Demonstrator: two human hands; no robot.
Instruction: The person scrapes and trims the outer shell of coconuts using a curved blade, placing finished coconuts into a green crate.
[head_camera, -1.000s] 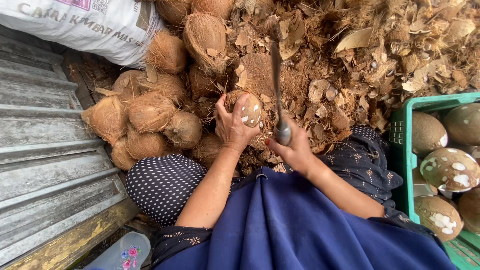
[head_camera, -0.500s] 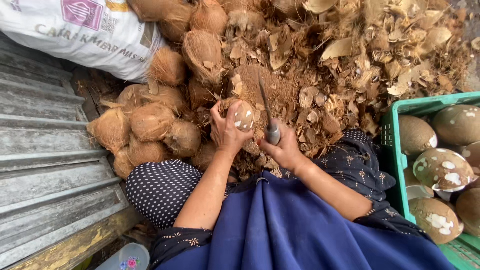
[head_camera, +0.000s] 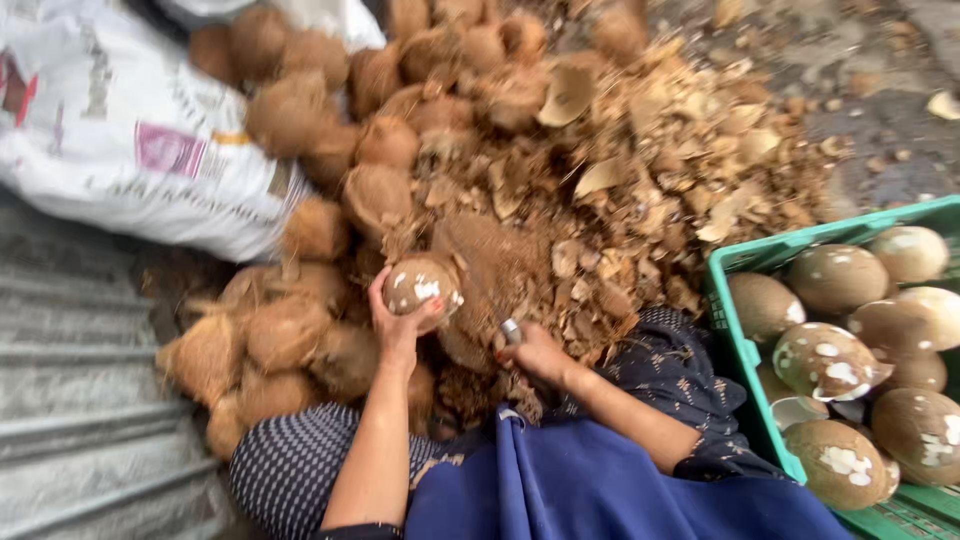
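My left hand (head_camera: 398, 325) grips a partly peeled brown coconut (head_camera: 420, 284) with white patches, held up over my lap. My right hand (head_camera: 538, 355) is closed on the handle of a knife (head_camera: 492, 308), whose blade slants up toward the coconut and is blurred. Below both hands lie my dotted sleeves and a blue cloth (head_camera: 590, 480) across my lap.
A heap of unpeeled husky coconuts (head_camera: 300, 330) lies to the left and behind, with husk and shell scraps (head_camera: 640, 190) spread ahead. A white printed sack (head_camera: 120, 140) sits top left. A green crate (head_camera: 735, 300) of peeled coconuts stands at right. Corrugated metal sheeting (head_camera: 70, 420) is at left.
The view has swung down and left. My left hand has lifted the coconut slightly, and my right hand with the knife has dropped lower beside it.
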